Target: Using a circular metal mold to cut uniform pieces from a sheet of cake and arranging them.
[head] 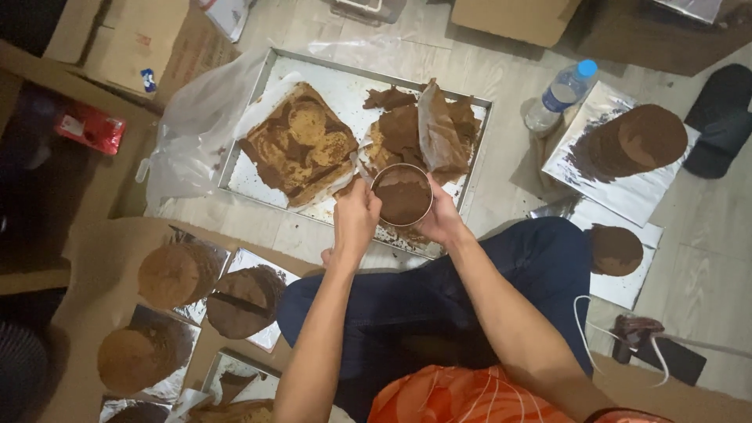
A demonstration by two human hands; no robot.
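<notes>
A glossy red packet (pixel 89 127) lies far left; a blue-labelled cardboard box (pixel 135 43) sits upper left beside it.

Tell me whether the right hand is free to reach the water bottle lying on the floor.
Probably not at once: the right hand grips the round metal mould of brown powder together with the left hand. The path to the water bottle looks open, past the tray corner.

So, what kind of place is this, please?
Probably a home or small workshop floor used for hand production. The person sits on pale floorboards, with a metal tray of brown powder, round pressed discs on foil, and cardboard boxes around.
</notes>
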